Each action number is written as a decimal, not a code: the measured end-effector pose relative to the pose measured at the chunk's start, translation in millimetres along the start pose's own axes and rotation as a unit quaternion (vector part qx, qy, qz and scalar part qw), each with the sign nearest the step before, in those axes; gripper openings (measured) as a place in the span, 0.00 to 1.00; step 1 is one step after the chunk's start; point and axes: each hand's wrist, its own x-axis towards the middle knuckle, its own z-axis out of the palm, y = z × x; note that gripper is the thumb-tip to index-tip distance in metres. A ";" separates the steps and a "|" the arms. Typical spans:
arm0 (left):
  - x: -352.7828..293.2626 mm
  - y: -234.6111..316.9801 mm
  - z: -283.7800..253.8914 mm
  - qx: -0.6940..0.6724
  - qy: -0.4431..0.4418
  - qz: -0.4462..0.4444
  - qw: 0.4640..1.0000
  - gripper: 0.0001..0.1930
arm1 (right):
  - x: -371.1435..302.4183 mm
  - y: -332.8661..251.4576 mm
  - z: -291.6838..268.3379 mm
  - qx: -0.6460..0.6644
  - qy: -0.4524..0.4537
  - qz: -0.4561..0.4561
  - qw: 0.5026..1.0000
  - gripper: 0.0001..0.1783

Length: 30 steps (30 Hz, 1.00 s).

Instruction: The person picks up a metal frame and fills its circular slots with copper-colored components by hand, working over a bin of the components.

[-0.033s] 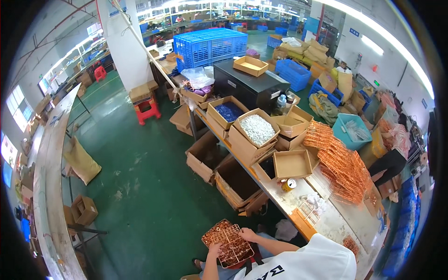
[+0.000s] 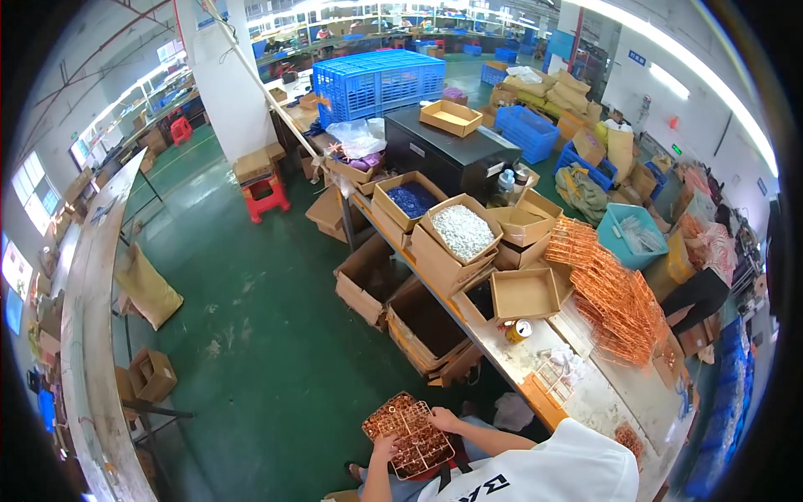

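Low at the bottom of the view, beside the workbench, a copper-coloured wire grid rack [image 2: 424,427] lies tilted over a tray of small copper-coloured pieces [image 2: 386,416]. My left hand [image 2: 385,447] is closed on the rack's left edge. At the upper right corner, the fingers of my right hand [image 2: 443,419] pinch the rack's frame. Small pieces show through and along the rack's bars; whether they are fixed to it is too small to tell. My fingertips are partly hidden.
The workbench [image 2: 604,400] on the right holds a heap of copper-coloured wire racks [image 2: 615,301], a can [image 2: 519,331], a box of white pieces [image 2: 462,232] and a box of blue pieces [image 2: 411,200]. Cardboard boxes [image 2: 427,326] stand under its edge. A long table [image 2: 88,309] runs along the left.
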 end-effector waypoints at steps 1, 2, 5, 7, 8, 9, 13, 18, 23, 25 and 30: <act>-3.9 2.0 2.9 0.002 -0.003 -0.002 1.000 0.06 | 1.4 0.4 -1.5 -0.030 0.029 -0.032 0.999 0.19; -7.7 3.4 6.6 0.014 0.018 0.010 1.000 0.07 | 1.6 1.2 -2.2 -0.030 0.030 -0.029 0.999 0.19; -25.9 1.2 3.6 0.015 0.035 0.027 0.999 0.09 | -4.4 -12.9 1.0 -0.054 0.013 -0.055 0.997 0.19; -37.8 4.4 7.7 -0.007 0.057 0.013 0.998 0.11 | -17.1 -26.6 -4.7 0.004 0.009 -0.077 0.997 0.18; -41.6 6.1 4.2 -0.042 0.014 0.013 0.999 0.10 | -21.1 -31.2 -5.8 0.032 -0.012 -0.048 0.998 0.17; -45.6 4.2 4.6 -0.044 0.017 0.012 0.999 0.10 | -24.0 -36.0 -7.1 0.031 -0.016 -0.048 0.998 0.17; -61.0 17.5 18.5 -0.074 0.032 0.011 0.997 0.07 | -26.6 -50.3 -23.4 0.025 -0.014 -0.083 0.996 0.17; -59.6 23.2 3.3 -0.083 -0.001 0.000 0.997 0.08 | -26.9 -64.8 -24.7 0.010 -0.026 -0.146 0.989 0.14; -62.7 25.2 0.2 -0.102 0.011 0.035 0.994 0.10 | -30.9 -79.4 -26.0 0.080 -0.071 -0.149 0.983 0.14; -69.5 28.6 4.3 -0.093 0.012 0.046 0.995 0.09 | -27.6 -81.1 -25.0 0.064 -0.059 -0.161 0.983 0.13; -97.8 44.4 20.3 -0.041 0.013 0.048 0.998 0.10 | -38.4 -83.6 -30.1 0.192 -0.092 -0.178 0.961 0.09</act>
